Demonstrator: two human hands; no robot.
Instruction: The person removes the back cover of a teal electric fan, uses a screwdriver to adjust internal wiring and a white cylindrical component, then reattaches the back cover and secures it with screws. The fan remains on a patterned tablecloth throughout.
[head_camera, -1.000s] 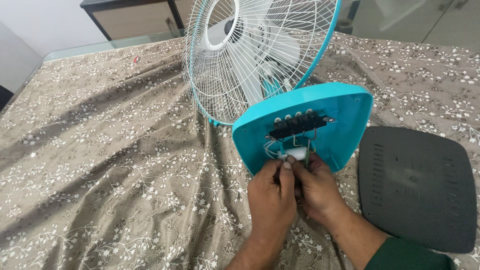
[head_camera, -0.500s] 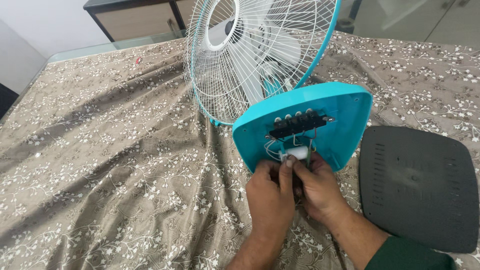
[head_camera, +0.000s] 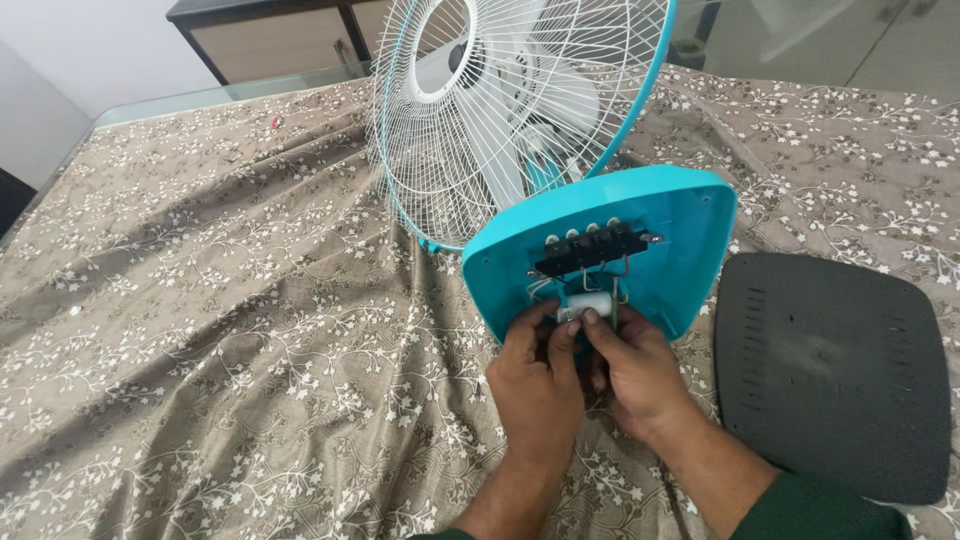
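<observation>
white and cylindrical, a small component (head_camera: 590, 304) is sitting in the open underside of a turquoise fan base (head_camera: 640, 215), just below a black switch block (head_camera: 592, 247) with a row of round terminals, and thin wires are looping around it. the left hand (head_camera: 537, 385) and the right hand (head_camera: 632, 372) are both pressing up against this spot side by side, touching each other. the right hand's fingers (head_camera: 597, 322) are pinching the white component at its lower edge, while the left hand's fingers (head_camera: 532, 322) are curling against the base right beside the component; whether they are gripping a wire there cannot be told. the base is tipping up on its edge, its hollow side facing the camera. behind it, the white wire fan guard (head_camera: 500, 110) with its turquoise rim is lying tilted, the pale blades showing through. everything is resting on a table covered by a brown cloth (head_camera: 220, 330) printed with small white flowers. to the right of the hands, a dark grey bottom cover (head_camera: 830, 370) with vent slots is lying flat on the cloth, near the base but apart from it. a green sleeve (head_camera: 815, 515) is covering the right forearm.
</observation>
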